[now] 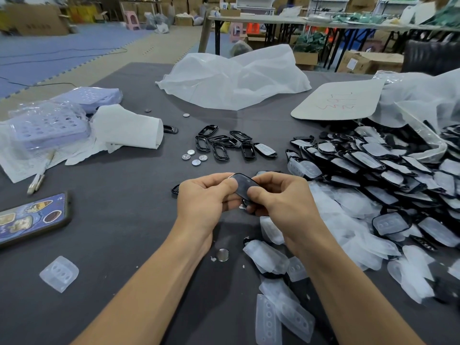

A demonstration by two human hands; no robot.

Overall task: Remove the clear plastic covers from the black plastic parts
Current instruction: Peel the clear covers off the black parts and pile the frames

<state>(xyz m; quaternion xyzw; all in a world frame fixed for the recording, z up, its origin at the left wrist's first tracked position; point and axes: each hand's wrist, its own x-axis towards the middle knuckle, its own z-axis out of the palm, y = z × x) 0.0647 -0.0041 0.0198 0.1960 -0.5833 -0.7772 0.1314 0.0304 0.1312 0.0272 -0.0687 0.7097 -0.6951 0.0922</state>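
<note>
Head view, nearest you: loose clear moulded plastic covers lie on the grey worktop by your right forearm. Just past them, both hands hold one black oblong plastic part off the worktop. Your left hand and right hand each keep a closed grip, thumb on its upper face and fingers curled beneath. Its long axis runs roughly away from you, far end leaning left, broad face up. Whether its cover is on cannot be told. Expect a light, stiff part and a thin, flexible, slippery cover; pinch the cover's edge at one end. Beyond lie stripped black frames, with covered parts heaped at right.
</note>
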